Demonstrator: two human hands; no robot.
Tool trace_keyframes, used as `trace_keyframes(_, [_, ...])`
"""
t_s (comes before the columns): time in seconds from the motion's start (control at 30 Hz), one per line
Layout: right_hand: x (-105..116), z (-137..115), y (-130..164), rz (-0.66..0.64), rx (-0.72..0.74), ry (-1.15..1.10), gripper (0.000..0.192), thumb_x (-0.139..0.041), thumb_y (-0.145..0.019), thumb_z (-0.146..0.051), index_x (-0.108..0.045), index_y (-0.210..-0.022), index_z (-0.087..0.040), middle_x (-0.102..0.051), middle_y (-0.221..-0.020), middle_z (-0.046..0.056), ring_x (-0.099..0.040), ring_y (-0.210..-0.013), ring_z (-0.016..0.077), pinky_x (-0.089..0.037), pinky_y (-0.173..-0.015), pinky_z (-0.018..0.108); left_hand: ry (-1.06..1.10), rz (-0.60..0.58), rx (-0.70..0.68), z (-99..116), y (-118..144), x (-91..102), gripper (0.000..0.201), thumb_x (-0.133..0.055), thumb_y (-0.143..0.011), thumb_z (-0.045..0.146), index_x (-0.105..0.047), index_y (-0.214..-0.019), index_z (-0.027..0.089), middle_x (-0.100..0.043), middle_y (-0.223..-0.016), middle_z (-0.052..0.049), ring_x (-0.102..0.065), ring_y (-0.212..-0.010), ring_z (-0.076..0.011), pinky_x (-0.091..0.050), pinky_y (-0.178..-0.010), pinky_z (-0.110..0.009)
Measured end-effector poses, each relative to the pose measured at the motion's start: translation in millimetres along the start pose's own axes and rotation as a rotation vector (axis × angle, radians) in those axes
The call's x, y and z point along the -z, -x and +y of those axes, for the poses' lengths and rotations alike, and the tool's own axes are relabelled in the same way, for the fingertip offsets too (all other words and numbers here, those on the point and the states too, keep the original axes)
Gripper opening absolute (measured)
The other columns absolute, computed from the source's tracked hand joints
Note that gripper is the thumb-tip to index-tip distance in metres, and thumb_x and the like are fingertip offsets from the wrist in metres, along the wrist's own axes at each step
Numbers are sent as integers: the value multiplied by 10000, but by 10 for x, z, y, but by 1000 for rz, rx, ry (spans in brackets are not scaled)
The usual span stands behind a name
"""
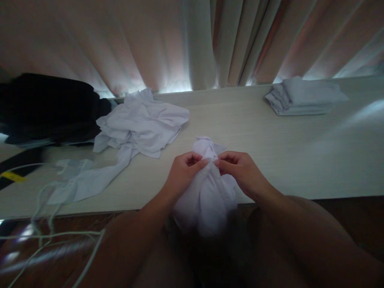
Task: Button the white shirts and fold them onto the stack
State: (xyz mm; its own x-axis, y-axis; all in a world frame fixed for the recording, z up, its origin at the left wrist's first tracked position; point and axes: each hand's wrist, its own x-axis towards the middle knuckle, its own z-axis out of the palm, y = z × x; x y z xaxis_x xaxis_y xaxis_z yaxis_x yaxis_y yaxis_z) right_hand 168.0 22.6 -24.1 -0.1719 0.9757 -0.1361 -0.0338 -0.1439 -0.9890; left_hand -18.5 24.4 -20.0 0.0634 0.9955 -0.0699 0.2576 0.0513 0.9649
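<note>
A white shirt-like garment (207, 196) hangs bunched over the near edge of the pale table, its lower part dropping toward my lap. My left hand (189, 166) pinches its upper front between thumb and fingers. From the other side, my right hand (232, 162) pinches the same spot, fingertips a little apart from the left ones. Whether a button lies between them is too small to make out. Behind my left hand lies a crumpled white garment pile (144, 124), one long piece trailing toward the table's front left.
A folded white stack (309, 98) rests at the back right of the table (300, 160). Black folded cloth or a bag (51, 108) sits at the left. Pale cables (48, 232) run across the lower left. Curtains (120, 40) hang along the back edge.
</note>
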Motion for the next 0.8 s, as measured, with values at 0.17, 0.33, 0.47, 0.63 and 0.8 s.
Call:
trace_keyframes(0.17, [-20, 5, 29, 71, 99, 95, 178, -750, -757, -332, -725, -785, -158, -649, -679, 2, -542, -595, 116, -423, -566, 260, -81, 40, -9, -25, -8, 4, 218, -725, -777, 371, -700, -714, 165, -663, -671, 4, -572, -630, -132, -424, -579, -238])
trace_keyframes(0.33, [-76, 1, 74, 83, 135, 145, 177, -754, -762, -338, -747, -800, -166, -699, -736, 19, -574, -624, 126, -437, -583, 261, -142, 81, -20, -51, -34, 14, 216, -718, -778, 380, -718, -752, 166, -687, -688, -7, -599, -643, -146, -436, -588, -245])
trace_keyframes(0.47, [-105, 16, 91, 80, 146, 159, 184, -760, -756, -347, -758, -818, -174, -719, -767, 28, -598, -641, 138, -459, -596, 268, -134, 117, -9, -52, -55, 25, 188, -718, -766, 348, -715, -725, 164, -689, -683, -9, -598, -638, -146, -432, -584, -244])
trace_keyframes(0.63, [-117, 90, 40, 168, 121, 208, 210, -735, -774, -370, -754, -829, -168, -716, -766, 44, -608, -644, 160, -470, -580, 284, -75, 67, 13, 13, 14, -9, 234, -725, -766, 392, -726, -732, 160, -684, -694, -18, -582, -646, -147, -425, -588, -246])
trace_keyframes(0.8, [-145, 106, 50, 107, 149, 249, 185, -741, -761, -344, -731, -841, -178, -720, -801, 44, -629, -700, 176, -492, -647, 299, -13, 60, 24, 12, 26, -27, 203, -734, -746, 362, -721, -706, 164, -679, -688, -16, -579, -649, -149, -426, -598, -250])
